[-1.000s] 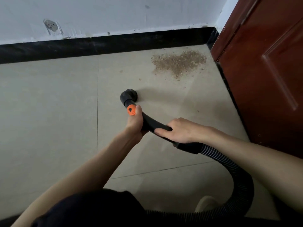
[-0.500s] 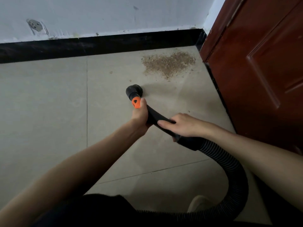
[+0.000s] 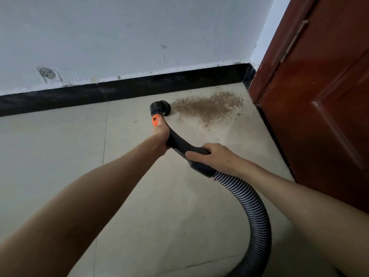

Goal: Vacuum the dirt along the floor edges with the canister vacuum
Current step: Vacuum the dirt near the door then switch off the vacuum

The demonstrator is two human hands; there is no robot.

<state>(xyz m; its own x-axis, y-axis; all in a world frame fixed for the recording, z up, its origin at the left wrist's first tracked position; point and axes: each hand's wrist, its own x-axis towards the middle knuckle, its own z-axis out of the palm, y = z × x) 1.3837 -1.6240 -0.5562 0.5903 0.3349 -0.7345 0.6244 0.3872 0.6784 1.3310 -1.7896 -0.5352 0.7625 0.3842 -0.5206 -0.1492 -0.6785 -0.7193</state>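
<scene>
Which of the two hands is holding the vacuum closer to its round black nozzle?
The left hand. It grips the black wand right behind the orange button, next to the nozzle. The right hand holds farther back, where the ribbed hose begins.

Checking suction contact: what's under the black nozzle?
The nozzle sits on bare floor tile, just left of the dirt patch. Its head hides anything directly beneath.

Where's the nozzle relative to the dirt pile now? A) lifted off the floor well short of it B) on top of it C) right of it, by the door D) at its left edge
D: the nozzle sits on the floor just left of the dirt, near the baseboard.
</scene>
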